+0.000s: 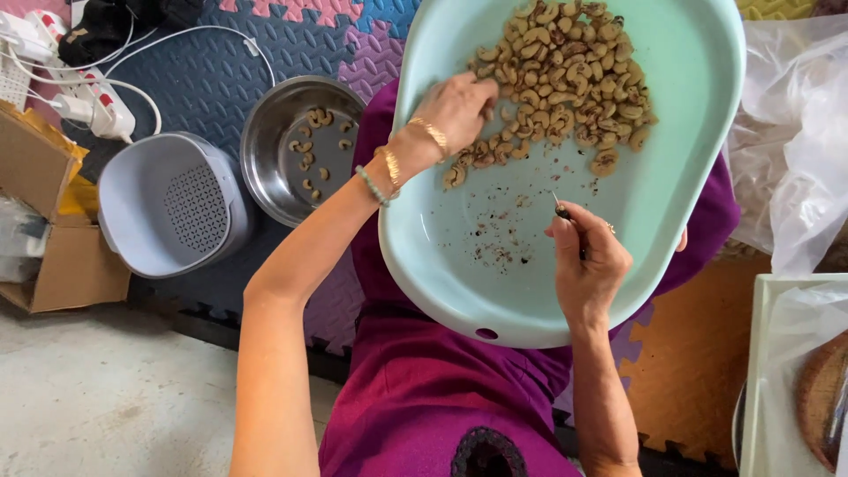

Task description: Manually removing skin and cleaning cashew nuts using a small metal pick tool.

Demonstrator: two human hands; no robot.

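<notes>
Reaching into cashew pile point(565, 75) at far end of mint tray point(698, 177), left hand point(455, 110) curled on nuts, grip possibly closed. Right hand point(587, 261) clenched around small knife point(560, 210) at tray's near rim. Left of tray, steel bowl point(265, 159) with few nuts.

Left hand point(455, 110) outstretched, fingers point(484, 88) curled downward; right hand point(587, 256) seemingly pinched shut, wrist bent.

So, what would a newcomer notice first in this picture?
The big pale green plastic basin on the person's lap, with a heap of curved beige nuts at its far side. The left hand reaches into that heap, and the right hand pinches a small thin tool. A round steel bowl with few nuts sits left.
</notes>
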